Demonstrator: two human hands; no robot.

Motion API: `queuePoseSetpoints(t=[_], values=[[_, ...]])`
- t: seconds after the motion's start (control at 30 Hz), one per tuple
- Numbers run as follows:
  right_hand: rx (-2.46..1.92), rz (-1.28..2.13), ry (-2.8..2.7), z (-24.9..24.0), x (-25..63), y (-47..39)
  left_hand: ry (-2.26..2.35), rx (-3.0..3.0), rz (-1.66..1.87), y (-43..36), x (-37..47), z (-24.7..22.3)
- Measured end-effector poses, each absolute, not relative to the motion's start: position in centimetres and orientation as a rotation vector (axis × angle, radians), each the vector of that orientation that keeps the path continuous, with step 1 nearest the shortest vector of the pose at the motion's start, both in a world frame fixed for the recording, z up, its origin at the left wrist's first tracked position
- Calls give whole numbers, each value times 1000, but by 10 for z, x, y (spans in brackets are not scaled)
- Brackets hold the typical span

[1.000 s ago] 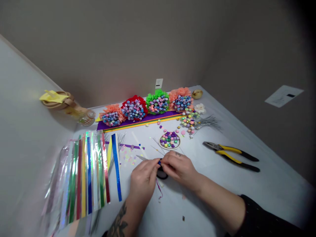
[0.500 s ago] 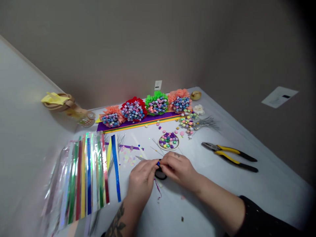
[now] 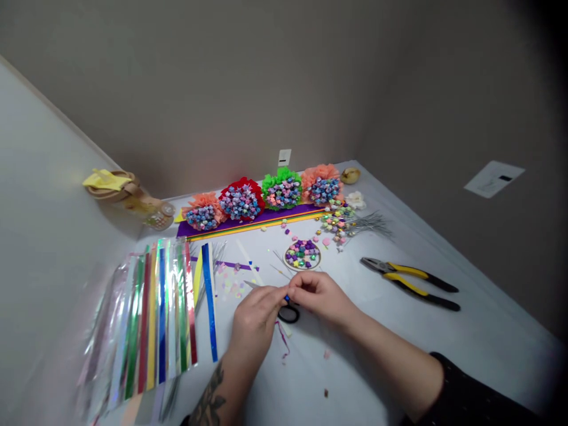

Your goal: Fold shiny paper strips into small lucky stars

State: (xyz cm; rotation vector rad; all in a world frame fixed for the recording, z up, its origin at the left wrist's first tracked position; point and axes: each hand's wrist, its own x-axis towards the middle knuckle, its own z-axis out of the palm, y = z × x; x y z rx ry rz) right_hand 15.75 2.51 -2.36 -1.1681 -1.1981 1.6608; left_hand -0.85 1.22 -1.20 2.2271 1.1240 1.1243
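Note:
Between the fingertips of my left hand [image 3: 254,322] is a small shiny blue paper star [image 3: 286,299]. My right hand [image 3: 320,297] pinches at the same star from the right, its thumb and forefinger closed against it. The star's folds are too small to make out. Under my hands lies a pair of scissors [image 3: 290,314] with black handles; a blade tip shows left of my left hand. Just beyond my fingers sits a round dish [image 3: 285,261] holding several small folded paper stars [image 3: 303,253]. A curled purple paper strip [image 3: 283,338] lies nearer me.
Shiny coloured strips in clear sleeves [image 3: 146,319] cover the left side, with loose blue strips [image 3: 209,302] beside them. Yellow-black pliers [image 3: 410,283] lie right. Star-filled paper flowers [image 3: 241,199] line the back, near wired stars [image 3: 339,222]. A wooden basket [image 3: 110,183] stands left.
My right fingers have shifted slightly up and closed tighter at the blue star, which now sits a little lower. More of the scissors' handle shows. The view has moved slightly.

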Motion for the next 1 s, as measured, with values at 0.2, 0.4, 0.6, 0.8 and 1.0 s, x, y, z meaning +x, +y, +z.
queuePoseSetpoints(t=[0.2, 0.4, 0.6, 0.8, 1.0], values=[[-1143, 1817, -976, -21, 154, 23, 1258, 2250, 1138, 12, -7, -12], [-1156, 1810, -911, -18, 151, 22, 1190, 2371, 1136, 10, -5, -13], [-1202, 1611, -1161, -12, 154, 20, 1220, 2331, 1143, 10, -7, -13], [-1157, 999, -1654, -6, 160, 18, 1220, 2280, 1110, 9, -10, -13], [-1044, 856, -1781, -10, 163, 19, 1195, 2254, 1099, 10, -9, -11]])
